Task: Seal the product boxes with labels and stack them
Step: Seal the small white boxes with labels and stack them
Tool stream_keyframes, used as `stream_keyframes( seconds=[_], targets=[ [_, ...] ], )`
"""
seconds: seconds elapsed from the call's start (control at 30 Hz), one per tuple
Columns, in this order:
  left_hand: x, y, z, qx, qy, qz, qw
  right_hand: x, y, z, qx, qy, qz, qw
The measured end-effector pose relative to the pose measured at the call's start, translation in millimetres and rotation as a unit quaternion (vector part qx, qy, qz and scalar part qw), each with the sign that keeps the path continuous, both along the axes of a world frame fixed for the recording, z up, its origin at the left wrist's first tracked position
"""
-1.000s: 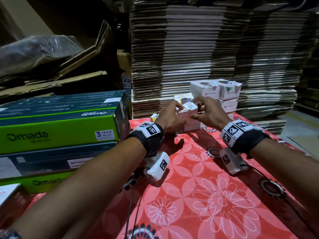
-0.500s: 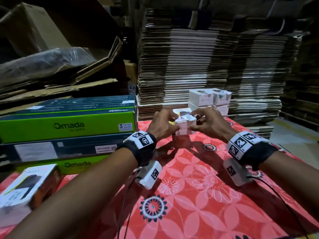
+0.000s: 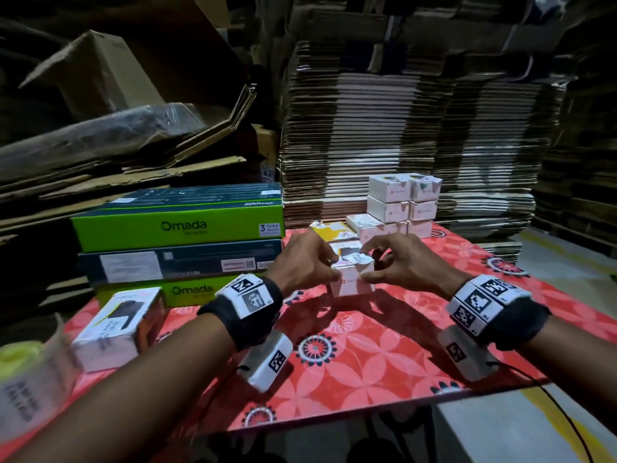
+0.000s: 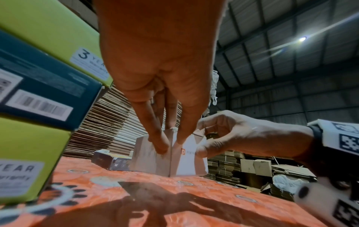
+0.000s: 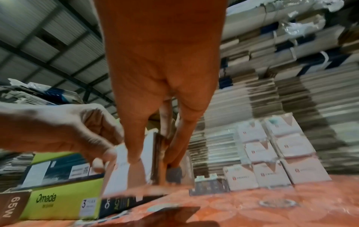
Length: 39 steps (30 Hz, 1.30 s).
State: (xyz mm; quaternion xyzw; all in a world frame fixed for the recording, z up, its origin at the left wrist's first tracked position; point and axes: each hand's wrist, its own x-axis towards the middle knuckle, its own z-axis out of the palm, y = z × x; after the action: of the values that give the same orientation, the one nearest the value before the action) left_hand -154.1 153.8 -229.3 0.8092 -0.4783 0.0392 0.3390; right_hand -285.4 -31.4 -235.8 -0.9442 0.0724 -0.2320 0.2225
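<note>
1. small white product box (image 3: 351, 281) stands upright on the red floral counter (image 3: 384, 355), near its middle, between both hands — set down so the counter bears the weight and fingers stay free for the label.
2. left hand (image 3: 302, 262) curled over the box's left top edge; left wrist view shows fingertips (image 4: 159, 145) pressed on the near side face, thumb on the adjacent face. grip braces the box against sliding.
3. right hand (image 3: 405, 262) curled on the box's right side, thumb low on the front face, fingers arched over the top. appears to pinch or press a crumpled white label (image 3: 354, 259) lying across the top flap; exact contact hard to tell, right wrist view blurred.
4. judged step: label being smoothed over the flap seam, box not yet sealed flat — label edges look raised.
5. finished stack of white boxes (image 3: 402, 205) at the far side of the counter, against flattened cardboard sheets (image 3: 417, 128); three tiers, two wide. placed back there to keep the working zone free, within reach for stacking.
6. green omada cartons (image 3: 180, 225) piled at left, apart from the work; a dark-printed charger box (image 3: 115, 324) lies near the left forearm.
7. roll of labels (image 3: 30, 385) at lower left, blurred, close for the next pull.
8. risk, judged: wrinkled label may lift unless pressed down both faces.
</note>
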Motion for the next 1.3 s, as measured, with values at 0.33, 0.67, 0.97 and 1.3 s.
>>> stream_keyframes(
  seconds=[0.33, 0.67, 0.97, 1.3],
  targets=[
    [-36, 38, -13, 0.065, -0.034, 0.007, 0.997, -23, 27, -9, -0.073, 0.073, 0.031, 0.994],
    [-40, 54, -14, 0.073, -0.013, 0.045, 0.996, -22, 42, -11, -0.079, 0.087, 0.057, 0.991],
    [-40, 48, -3, 0.098, 0.009, -0.050, 0.994, -29, 50, -8, -0.103, 0.092, 0.061, 0.989],
    [-31, 42, -12, 0.119, 0.091, -0.065, 0.987, -27, 52, -9, -0.094, 0.043, 0.128, 0.986]
  ],
)
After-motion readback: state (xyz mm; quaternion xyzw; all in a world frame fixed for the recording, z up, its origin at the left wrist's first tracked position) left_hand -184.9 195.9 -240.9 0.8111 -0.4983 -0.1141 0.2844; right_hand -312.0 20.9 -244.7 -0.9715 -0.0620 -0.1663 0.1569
